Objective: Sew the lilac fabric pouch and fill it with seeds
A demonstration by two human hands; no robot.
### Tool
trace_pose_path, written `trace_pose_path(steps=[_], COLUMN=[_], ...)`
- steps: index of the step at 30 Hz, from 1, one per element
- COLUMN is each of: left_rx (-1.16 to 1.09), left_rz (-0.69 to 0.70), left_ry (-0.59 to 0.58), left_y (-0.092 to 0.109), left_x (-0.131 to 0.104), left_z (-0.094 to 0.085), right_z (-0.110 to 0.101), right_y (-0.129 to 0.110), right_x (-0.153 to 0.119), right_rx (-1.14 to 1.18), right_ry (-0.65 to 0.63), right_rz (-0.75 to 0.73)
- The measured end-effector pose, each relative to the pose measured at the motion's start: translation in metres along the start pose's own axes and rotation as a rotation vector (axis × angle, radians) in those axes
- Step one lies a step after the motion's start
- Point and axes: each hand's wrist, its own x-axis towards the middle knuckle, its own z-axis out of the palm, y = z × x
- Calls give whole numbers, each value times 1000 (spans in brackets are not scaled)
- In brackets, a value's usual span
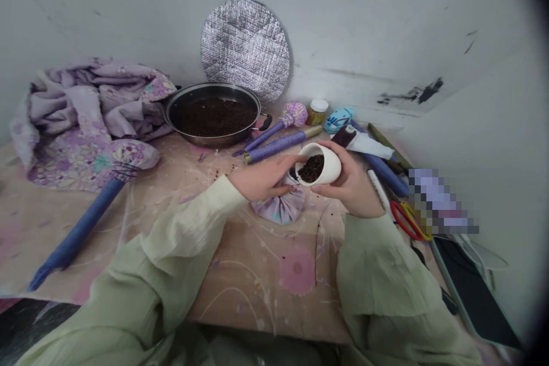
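Note:
A white cup (330,165) lies tipped toward the left in my right hand (354,186), with my fingers wrapped round its side. Dark brown grains fill the lower part of its open mouth. My left hand (266,177) is at the left of the cup, its fingers reaching to the rim and to the cloth below. Under the cup and my left hand sits a gathered lilac cloth pouch (281,207). What my left fingers pinch at the pouch's opening is partly hidden.
Behind stand a pan (214,140) of dark grains, a silver round mat (246,48) and a small jar (317,111). Wrapped sticks (274,147), red-handled scissors (405,220) and a phone (474,291) lie around. Crumpled purple fabric (86,120) and a cloth-headed stick (86,229) are left.

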Motion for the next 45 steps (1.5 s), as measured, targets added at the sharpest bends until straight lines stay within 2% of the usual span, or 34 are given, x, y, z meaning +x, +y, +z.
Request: trace_pose_path(steps=[10, 14, 18, 22, 45], left_rx=[32, 78, 148, 177, 263], left_rz=[48, -21, 37, 87, 75], left_ry=[32, 168, 294, 308, 351], left_y=[0, 2, 2, 2, 5], left_x=[-1, 0, 3, 5, 8], left_z=[-6, -7, -3, 1, 6], right_z=[0, 1, 2, 2, 3], right_y=[-2, -2, -2, -2, -3], right_x=[0, 0, 1, 1, 1], right_rx=[-28, -24, -11, 12, 6], right_ry=[-3, -3, -4, -2, -13], right_rz=[-13, -7, -7, -12, 10])
